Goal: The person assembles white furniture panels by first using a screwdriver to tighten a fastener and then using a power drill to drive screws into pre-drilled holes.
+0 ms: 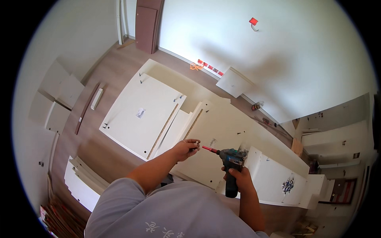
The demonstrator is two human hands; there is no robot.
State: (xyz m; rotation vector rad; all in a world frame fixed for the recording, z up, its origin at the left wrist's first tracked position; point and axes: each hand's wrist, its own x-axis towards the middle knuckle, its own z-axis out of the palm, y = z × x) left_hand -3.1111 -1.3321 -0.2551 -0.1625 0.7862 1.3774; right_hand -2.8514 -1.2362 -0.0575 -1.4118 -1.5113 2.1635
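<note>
My right hand [243,177] grips a cordless drill [231,162] by its black handle, index finger side toward the body. Its red-tipped bit [210,149] points left toward my left hand [188,149]. The fingers of that hand are pinched together around a small piece too tiny to name. Both hands are above a large white board [222,119] that has several holes and small metal fittings. To the left lies a white panel [131,103] with a paper label and fittings standing up near its edges. A small clear bag [213,141] seems to rest just beyond my left hand.
A heap of small fittings [288,185] sits on a white panel at the right. Stacked white boards [81,180] stand at lower left, near a brown strip [85,109] on the floor. Brown panels [147,27] lean on the wall, which has red boxes [210,67] along its foot.
</note>
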